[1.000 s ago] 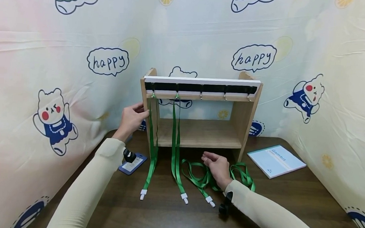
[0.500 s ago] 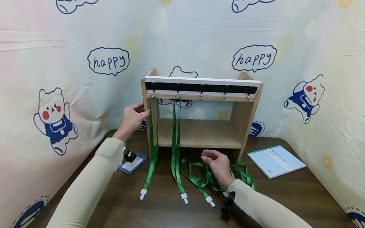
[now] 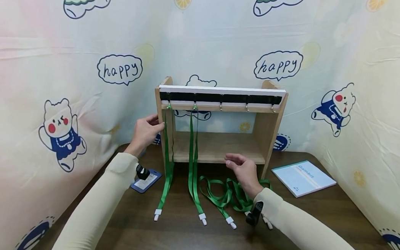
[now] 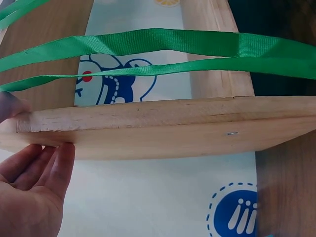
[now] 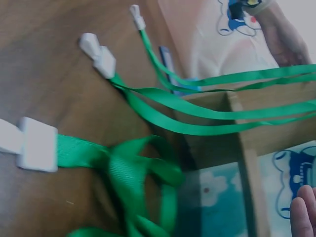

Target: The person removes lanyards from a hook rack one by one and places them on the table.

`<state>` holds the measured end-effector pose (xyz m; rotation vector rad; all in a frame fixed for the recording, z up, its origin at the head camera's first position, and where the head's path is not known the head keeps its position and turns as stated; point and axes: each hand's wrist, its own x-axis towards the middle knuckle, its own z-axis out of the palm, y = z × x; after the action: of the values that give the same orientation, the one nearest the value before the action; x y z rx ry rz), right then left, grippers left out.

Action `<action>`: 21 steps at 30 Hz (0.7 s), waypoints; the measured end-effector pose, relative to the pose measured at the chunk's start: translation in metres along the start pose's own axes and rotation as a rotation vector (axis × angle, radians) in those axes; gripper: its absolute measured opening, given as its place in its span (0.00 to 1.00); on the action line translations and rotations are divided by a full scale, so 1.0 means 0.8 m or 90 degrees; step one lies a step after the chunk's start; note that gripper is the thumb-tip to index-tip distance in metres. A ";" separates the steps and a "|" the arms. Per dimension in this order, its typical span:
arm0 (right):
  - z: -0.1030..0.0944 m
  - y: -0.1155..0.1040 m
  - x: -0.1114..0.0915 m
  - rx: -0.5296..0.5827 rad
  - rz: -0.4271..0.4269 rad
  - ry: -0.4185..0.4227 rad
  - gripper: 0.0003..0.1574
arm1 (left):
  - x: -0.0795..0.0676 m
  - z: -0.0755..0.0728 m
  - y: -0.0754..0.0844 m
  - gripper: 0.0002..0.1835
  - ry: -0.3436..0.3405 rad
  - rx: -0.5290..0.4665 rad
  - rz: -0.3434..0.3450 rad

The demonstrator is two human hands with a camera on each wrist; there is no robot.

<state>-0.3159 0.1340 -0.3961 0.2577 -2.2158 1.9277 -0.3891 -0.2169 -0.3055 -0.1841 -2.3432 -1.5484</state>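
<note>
My left hand (image 3: 145, 131) grips the left side panel of a wooden shelf (image 3: 219, 143); in the left wrist view the thumb is on one face and the fingers (image 4: 61, 168) on the other. Two green lanyards, a left one (image 3: 167, 178) and a second one (image 3: 191, 174), hang from the shelf's first two hooks, their white clips reaching down over the table. My right hand (image 3: 246, 173) hovers in front of the shelf, fingers loosely bent, with nothing visible between them. Below it lie loose green lanyards (image 5: 126, 168) in a tangle, partly hidden by the hand and sleeve.
Three further metal hooks, including the middle hook (image 3: 221, 105), carry nothing. A blue badge holder (image 3: 146, 180) lies left of the shelf, and a light blue booklet (image 3: 303, 178) lies to the right. Patterned cloth (image 3: 205, 37) surrounds the dark table (image 3: 179, 242).
My right hand has risen from the loose lanyards and shifted slightly right, showing more of the tangle and another white clip. The left hand stays on the side panel.
</note>
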 end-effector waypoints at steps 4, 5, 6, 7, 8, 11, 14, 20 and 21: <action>-0.008 -0.016 0.010 0.021 -0.023 -0.008 0.17 | -0.001 0.001 -0.002 0.32 -0.002 -0.002 0.001; -0.011 -0.021 0.012 0.024 -0.029 -0.008 0.18 | -0.002 0.001 -0.002 0.32 -0.003 -0.002 0.000; -0.013 -0.025 0.015 0.028 -0.034 -0.006 0.18 | -0.002 0.001 -0.002 0.32 -0.003 0.000 0.000; -0.015 -0.030 0.018 0.027 -0.038 -0.002 0.18 | -0.002 0.001 -0.002 0.32 -0.003 0.001 -0.001; -0.017 -0.034 0.021 0.030 -0.042 0.003 0.19 | -0.001 0.001 -0.002 0.32 -0.003 0.000 -0.003; -0.022 -0.051 0.030 0.035 -0.061 0.016 0.20 | -0.001 0.002 0.000 0.32 -0.003 0.000 -0.006; -0.023 -0.071 0.040 0.050 -0.088 0.024 0.19 | 0.001 0.001 0.002 0.31 -0.002 -0.003 -0.006; -0.020 -0.109 0.059 0.064 -0.121 0.017 0.18 | 0.002 0.000 0.003 0.31 -0.006 0.005 -0.010; -0.019 -0.114 0.062 0.064 -0.124 0.011 0.19 | 0.002 0.000 0.003 0.31 -0.006 0.007 -0.010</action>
<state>-0.3397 0.1360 -0.2942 0.4525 -2.0030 1.9290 -0.3897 -0.2158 -0.3026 -0.1712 -2.3647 -1.5457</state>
